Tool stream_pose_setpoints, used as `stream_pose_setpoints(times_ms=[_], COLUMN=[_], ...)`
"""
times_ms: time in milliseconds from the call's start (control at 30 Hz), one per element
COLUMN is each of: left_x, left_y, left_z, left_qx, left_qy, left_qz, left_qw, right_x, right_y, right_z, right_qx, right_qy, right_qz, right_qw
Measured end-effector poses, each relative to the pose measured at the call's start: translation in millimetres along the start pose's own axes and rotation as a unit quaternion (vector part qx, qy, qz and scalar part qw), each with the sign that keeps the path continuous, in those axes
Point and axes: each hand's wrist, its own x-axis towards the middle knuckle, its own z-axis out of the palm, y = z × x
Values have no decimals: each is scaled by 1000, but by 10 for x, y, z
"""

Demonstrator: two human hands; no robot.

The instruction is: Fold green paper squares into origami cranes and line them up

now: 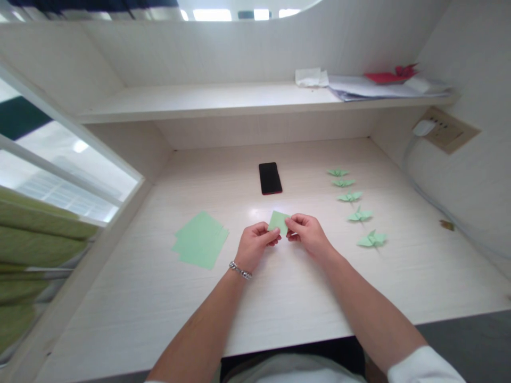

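Note:
A small folded square of green paper (278, 220) is held up between both hands over the middle of the desk. My left hand (257, 243) pinches its lower left side between thumb and fingers; a chain bracelet circles that wrist. On the right side of the paper, my right hand (306, 232) grips the edge with thumb and forefinger. To the left lies a fanned stack of flat green paper sheets (203, 239). Several folded green paper cranes (372, 239) stand in a row to the right.
A black phone (270, 178) lies beyond my hands on the desk (287, 308). The shelf (199, 101) above carries papers (367, 88) and a red folded piece (406, 70). A cable (423, 194) runs from the wall socket (449, 129) down the right side, near a small brown object (446, 225).

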Motion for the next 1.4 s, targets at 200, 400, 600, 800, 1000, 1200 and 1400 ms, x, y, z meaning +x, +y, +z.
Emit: stream_pose_setpoints(times_ms=[200, 400, 600, 800, 1000, 1200, 1400], left_x=[-5, 10, 13, -3, -9, -30, -30], left_y=[29, 45, 49, 87, 141, 185, 181], left_z=[-3, -34, -79, -112, -164, -168, -184], left_qx=[6, 20, -11, 7, 55, 48, 38], left_qy=[20, 51, 64, 36, 29, 0, -16], left_qz=[16, 38, 35, 15, 14, -2, 3], left_qw=[1000, 998, 997, 999, 998, 999, 999], right_x=[3, -2, 10, -2, -35, -46, -62], right_y=[19, 28, 60, 55, 18, 12, -1], right_z=[11, 28, -1, -3, -15, -27, -20], right_qx=[-35, -13, -38, -54, -59, -66, -59], right_qy=[-32, -7, -27, -28, -63, -63, -85], right_qz=[-8, -23, -25, -47, -36, -22, -14], right_qw=[999, 1000, 999, 997, 996, 996, 994])
